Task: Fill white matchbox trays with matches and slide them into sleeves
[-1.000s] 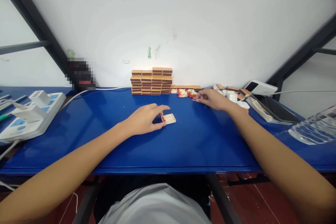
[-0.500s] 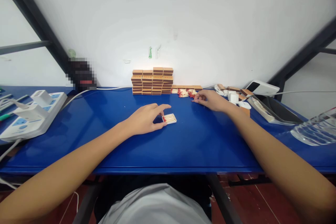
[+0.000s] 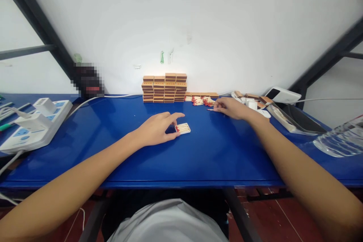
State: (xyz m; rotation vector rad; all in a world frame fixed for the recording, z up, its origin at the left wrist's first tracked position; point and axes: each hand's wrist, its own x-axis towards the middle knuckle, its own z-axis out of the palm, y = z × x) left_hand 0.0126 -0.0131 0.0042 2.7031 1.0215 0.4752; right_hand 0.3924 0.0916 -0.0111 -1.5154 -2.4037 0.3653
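Matches (image 3: 183, 127) line the tray (image 3: 185, 132), left hand (image 3: 154, 130) grasping its nine-o'clock end; right hand (image 3: 230, 107) pinches one match (image 3: 210, 110); at the tray's one o'clock a pile (image 3: 202, 101) lies unboxed.

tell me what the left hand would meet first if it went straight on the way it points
Most likely the small tray of matches, which the left hand may already be touching; depth is hard to judge.
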